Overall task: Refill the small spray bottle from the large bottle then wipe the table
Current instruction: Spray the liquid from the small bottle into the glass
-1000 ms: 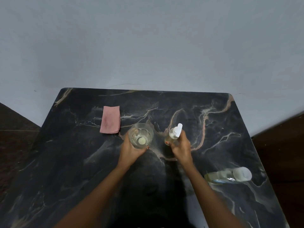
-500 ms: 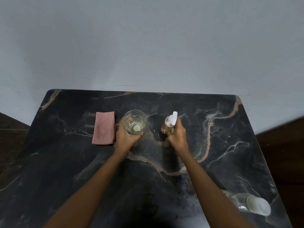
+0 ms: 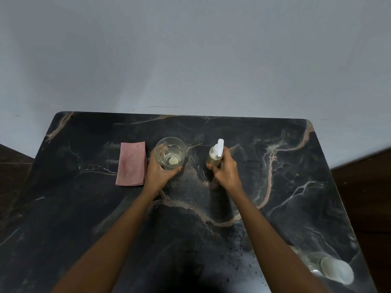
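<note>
A small spray bottle (image 3: 214, 156) with a white nozzle and yellowish liquid stands upright on the black marble table (image 3: 285, 187); my right hand (image 3: 227, 171) is wrapped around its near side. My left hand (image 3: 160, 173) grips a clear drinking glass (image 3: 170, 153) holding a little liquid, standing left of the spray bottle. A large clear bottle (image 3: 330, 268) with a white cap lies on its side at the table's near right corner, apart from both hands. A folded pink cloth (image 3: 131, 163) lies flat just left of the glass.
A pale wall rises directly behind the table's far edge. Dark wooden floor shows past the left and right edges. Small droplets speckle the table surface near me, between my forearms.
Both hands have carried the glass and the spray bottle farther from me toward the cloth. My view has shifted, so the large bottle now sits lower at the right.
</note>
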{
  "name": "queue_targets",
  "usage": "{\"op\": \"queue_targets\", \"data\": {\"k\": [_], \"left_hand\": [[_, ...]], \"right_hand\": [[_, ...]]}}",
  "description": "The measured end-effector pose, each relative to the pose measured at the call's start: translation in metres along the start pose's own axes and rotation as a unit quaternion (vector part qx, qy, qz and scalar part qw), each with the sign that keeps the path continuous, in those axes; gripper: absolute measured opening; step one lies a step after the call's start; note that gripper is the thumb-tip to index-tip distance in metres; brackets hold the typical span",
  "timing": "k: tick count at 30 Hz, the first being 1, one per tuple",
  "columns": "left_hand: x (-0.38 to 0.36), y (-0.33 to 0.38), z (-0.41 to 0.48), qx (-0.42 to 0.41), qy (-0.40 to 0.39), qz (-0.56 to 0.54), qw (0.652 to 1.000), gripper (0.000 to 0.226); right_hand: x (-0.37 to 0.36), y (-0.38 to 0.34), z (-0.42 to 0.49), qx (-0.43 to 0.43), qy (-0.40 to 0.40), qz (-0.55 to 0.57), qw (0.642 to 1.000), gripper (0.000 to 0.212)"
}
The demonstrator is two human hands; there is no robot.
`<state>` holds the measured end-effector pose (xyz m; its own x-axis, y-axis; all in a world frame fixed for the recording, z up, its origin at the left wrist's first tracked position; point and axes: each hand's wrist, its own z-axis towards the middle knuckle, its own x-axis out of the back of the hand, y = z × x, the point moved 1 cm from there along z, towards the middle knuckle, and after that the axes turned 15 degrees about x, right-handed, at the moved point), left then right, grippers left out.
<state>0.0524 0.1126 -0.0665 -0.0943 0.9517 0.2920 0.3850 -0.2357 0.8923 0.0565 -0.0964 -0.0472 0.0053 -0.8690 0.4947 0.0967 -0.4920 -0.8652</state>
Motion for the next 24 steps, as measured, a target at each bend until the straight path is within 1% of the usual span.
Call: {"op": "queue_targets", "data": {"k": [2,5,7,11,15,18,24], "left_hand": [[0.0,0.001,-0.002,0.003,-0.013,-0.005,1.0,0.091],[0.001,0.002,-0.004,0.012,-0.019,-0.002,1.0,0.093],[0.003,0.004,-0.008,0.014,-0.029,-0.003,0.999,0.092],[0.009,0.005,-0.02,0.023,-0.049,-0.04,0.998,0.087],[0.015,0.001,-0.037,0.021,-0.025,-0.035,0.999,0.085],[0.015,-0.004,-0.056,0.027,-0.025,-0.028,0.999,0.084],[0.003,-0.007,-0.104,0.022,-0.069,-0.039,0.997,0.081]], "right_hand": [[0.0,0.0,-0.001,-0.004,-0.001,0.0,1.0,0.064],[0.001,0.001,-0.006,0.002,0.002,-0.012,1.0,0.056],[0.002,-0.001,-0.012,0.003,0.017,-0.015,1.0,0.053],[0.006,-0.005,-0.026,0.017,0.048,-0.03,0.998,0.052],[0.011,-0.013,-0.047,0.034,0.085,-0.031,0.995,0.044],[0.015,-0.019,-0.067,0.05,0.106,-0.042,0.992,0.037],[0.026,-0.031,-0.114,0.062,0.106,-0.059,0.991,0.027]]}}
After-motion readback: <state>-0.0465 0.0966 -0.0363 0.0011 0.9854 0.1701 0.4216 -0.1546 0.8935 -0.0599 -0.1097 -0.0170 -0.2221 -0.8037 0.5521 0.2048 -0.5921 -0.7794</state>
